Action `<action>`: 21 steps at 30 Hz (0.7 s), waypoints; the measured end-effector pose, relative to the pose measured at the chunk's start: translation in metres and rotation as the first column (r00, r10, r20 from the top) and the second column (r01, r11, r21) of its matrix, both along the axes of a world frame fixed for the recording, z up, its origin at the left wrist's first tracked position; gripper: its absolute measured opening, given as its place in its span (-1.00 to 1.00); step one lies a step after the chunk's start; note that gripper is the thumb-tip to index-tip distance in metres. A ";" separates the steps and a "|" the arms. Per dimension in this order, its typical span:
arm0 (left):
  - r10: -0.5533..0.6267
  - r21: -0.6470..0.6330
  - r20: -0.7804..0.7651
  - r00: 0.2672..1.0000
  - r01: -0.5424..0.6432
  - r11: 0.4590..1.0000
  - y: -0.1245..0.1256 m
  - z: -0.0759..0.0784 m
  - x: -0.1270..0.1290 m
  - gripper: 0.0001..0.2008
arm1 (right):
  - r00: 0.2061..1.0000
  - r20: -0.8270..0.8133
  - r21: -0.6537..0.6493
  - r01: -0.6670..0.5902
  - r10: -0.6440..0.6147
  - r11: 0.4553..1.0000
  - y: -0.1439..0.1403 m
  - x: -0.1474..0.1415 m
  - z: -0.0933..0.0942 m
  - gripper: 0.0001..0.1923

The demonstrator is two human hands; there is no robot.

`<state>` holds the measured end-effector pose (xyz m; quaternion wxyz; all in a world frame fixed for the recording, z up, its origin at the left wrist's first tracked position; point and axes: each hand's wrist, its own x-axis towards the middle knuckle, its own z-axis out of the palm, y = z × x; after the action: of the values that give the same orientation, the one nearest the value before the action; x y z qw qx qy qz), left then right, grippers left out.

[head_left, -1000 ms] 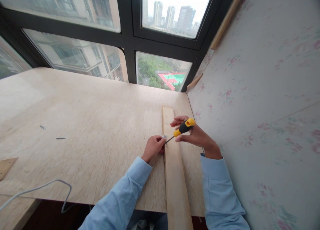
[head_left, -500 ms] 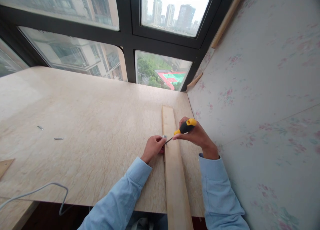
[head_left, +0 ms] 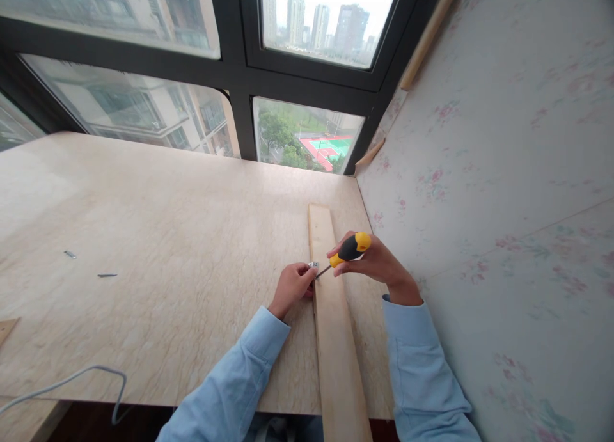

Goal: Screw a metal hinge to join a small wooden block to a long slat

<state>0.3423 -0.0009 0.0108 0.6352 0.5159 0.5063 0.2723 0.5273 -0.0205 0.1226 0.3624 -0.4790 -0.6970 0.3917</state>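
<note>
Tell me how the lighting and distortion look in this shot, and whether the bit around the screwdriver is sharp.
Head view: soft, even daylight from the windows, sky nearly blown out, only faint shadows on the table. Wide-angle lens bends the window frames and table edge. The screwdriver in the right hand is sharp; the small metal piece at the left hand is too tiny to resolve.

Can't make out the tiny metal piece (head_left: 314,264) pinched at the plank's (head_left: 336,339) edge, too small and half covered by the left hand (head_left: 292,287). Screwdriver (head_left: 346,251) tip lost against it too. Plank chopped off by the bottom edge. Two specks (head_left: 86,265) on the table (head_left: 167,256), maybe screws, too small to tell. Cable (head_left: 71,381) cut off at left.
</note>
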 end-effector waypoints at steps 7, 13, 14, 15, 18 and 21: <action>-0.001 -0.002 0.021 1.000 0.001 1.000 0.000 0.000 -0.001 -0.75 | 0.980 0.133 0.084 0.134 -0.145 0.987 0.007 -0.009 -0.008 -0.50; 0.006 -0.021 0.023 1.000 -0.006 1.000 0.000 0.002 -0.001 -0.78 | 0.969 -0.161 -0.047 -0.198 0.188 0.979 -0.004 0.009 0.000 -0.45; 0.008 -0.022 0.022 1.000 -0.007 1.000 0.000 0.002 0.000 -0.78 | 0.958 -0.179 -0.064 -0.238 0.223 0.969 -0.006 0.011 0.002 -0.50; 0.009 -0.021 0.022 1.000 -0.008 1.000 0.000 0.002 0.000 -0.78 | 0.952 -0.178 -0.077 -0.266 0.250 0.961 -0.007 0.013 0.004 -0.56; 0.011 -0.020 0.029 1.000 -0.011 1.000 0.000 0.001 -0.001 -0.76 | 0.971 -0.137 -0.071 -0.205 0.194 0.976 -0.007 0.011 0.008 -0.70; 0.005 -0.029 0.034 0.999 -0.004 1.000 0.000 0.000 -0.001 -0.75 | 0.998 -0.059 0.029 -0.008 0.010 1.000 -0.002 0.003 0.006 -0.64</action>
<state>0.3412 -0.0006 0.0111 0.6505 0.5006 0.5004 0.2754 0.5303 -0.0222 0.1287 0.3879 -0.4587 -0.6938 0.3971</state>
